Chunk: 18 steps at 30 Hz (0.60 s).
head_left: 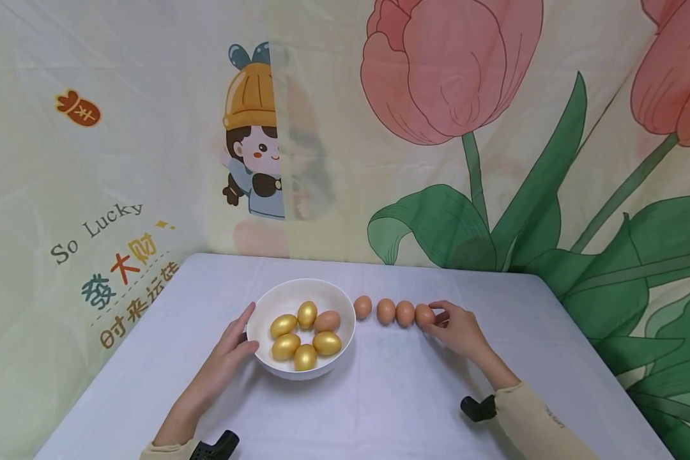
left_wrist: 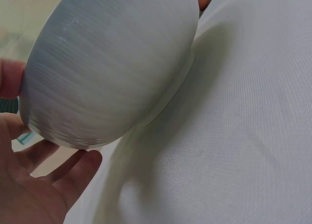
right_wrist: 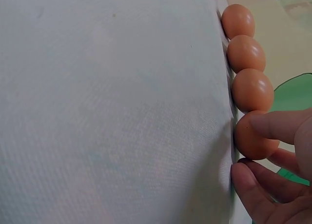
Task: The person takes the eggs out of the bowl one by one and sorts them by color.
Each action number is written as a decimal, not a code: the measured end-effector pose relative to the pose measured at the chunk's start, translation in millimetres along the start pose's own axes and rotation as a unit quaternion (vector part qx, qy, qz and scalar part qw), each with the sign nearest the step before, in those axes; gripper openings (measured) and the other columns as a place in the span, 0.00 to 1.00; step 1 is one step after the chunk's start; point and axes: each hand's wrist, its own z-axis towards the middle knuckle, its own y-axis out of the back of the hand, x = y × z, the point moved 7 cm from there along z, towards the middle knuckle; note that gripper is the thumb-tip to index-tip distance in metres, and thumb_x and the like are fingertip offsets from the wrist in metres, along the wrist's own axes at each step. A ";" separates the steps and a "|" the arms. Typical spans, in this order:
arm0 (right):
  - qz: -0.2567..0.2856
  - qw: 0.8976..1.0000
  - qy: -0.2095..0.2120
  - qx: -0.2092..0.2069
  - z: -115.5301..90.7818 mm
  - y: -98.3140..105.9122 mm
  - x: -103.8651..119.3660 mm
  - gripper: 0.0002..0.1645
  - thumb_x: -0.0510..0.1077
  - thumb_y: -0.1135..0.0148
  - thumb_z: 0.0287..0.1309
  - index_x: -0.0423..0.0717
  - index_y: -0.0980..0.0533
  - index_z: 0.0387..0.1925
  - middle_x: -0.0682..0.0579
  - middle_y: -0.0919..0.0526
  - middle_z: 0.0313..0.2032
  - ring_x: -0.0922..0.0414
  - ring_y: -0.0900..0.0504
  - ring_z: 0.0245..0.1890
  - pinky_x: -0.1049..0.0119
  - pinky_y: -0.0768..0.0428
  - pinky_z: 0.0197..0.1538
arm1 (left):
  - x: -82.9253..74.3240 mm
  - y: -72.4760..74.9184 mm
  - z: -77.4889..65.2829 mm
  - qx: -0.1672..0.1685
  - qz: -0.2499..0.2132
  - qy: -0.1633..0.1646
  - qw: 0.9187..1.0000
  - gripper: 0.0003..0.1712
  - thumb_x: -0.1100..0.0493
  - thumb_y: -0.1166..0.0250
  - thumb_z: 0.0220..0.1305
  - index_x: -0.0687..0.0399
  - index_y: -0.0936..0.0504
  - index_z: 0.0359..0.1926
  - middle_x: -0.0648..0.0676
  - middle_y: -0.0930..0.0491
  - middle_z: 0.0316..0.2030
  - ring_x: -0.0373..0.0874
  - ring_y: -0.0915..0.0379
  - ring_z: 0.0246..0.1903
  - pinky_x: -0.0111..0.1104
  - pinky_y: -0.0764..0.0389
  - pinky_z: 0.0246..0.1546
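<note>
A white bowl (head_left: 300, 375) stands on the table, holding several golden eggs (head_left: 305, 358) and one brown egg (head_left: 327, 321). My left hand (head_left: 228, 348) rests against the left side of the bowl, its fingers spread along the outer wall. In the left wrist view, fingertips (left_wrist: 90, 160) touch the bowl (left_wrist: 112, 63) from outside. To the right of the bowl, several brown eggs (head_left: 386, 311) lie in a row. My right hand (head_left: 457, 329) pinches the rightmost brown egg (right_wrist: 253, 138), which touches its neighbour in the row.
A white cloth (head_left: 374, 402) covers the table. Behind its far edge hangs a backdrop (head_left: 328, 140) printed with tulips and a cartoon figure. Black devices (head_left: 478, 408) are strapped near both wrists.
</note>
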 end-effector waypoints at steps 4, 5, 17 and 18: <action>0.001 1.000 0.000 -0.007 0.4 0.1 0.2 0.33 0.45 0.23 0.61 0.38 0.23 0.65 0.45 0.11 0.42 0.51 0.14 0.41 0.59 0.14 0.38 | 0.7 0.0 0.3 0.002 -0.005 0.006 1.000 0.43 0.55 0.46 0.80 0.43 0.56 0.87 0.64 0.53 0.82 0.67 0.42 0.76 0.60 0.38 0.74; 0.002 1.000 -0.001 -0.008 0.1 0.3 0.7 0.33 0.45 0.23 0.61 0.38 0.23 0.65 0.45 0.11 0.42 0.51 0.14 0.40 0.59 0.14 0.38 | 0.9 -0.1 0.3 0.002 -0.006 0.008 1.000 0.43 0.55 0.46 0.80 0.43 0.56 0.87 0.64 0.53 0.82 0.67 0.42 0.76 0.60 0.38 0.74; -0.003 1.000 0.002 0.001 -2.1 2.3 4.0 0.36 0.44 0.22 0.60 0.36 0.24 0.66 0.45 0.11 0.40 0.50 0.14 0.41 0.58 0.15 0.38 | -0.5 -1.0 -0.9 0.001 -0.001 0.004 1.000 0.43 0.53 0.46 0.81 0.43 0.56 0.87 0.64 0.53 0.82 0.67 0.43 0.76 0.61 0.37 0.74; -0.004 1.000 0.000 0.002 -2.0 2.4 3.8 0.36 0.44 0.22 0.59 0.36 0.24 0.66 0.45 0.11 0.41 0.50 0.14 0.41 0.58 0.15 0.38 | -0.3 -1.1 -0.9 0.002 -0.002 0.005 1.000 0.43 0.53 0.46 0.81 0.43 0.56 0.87 0.64 0.53 0.82 0.67 0.43 0.76 0.61 0.38 0.74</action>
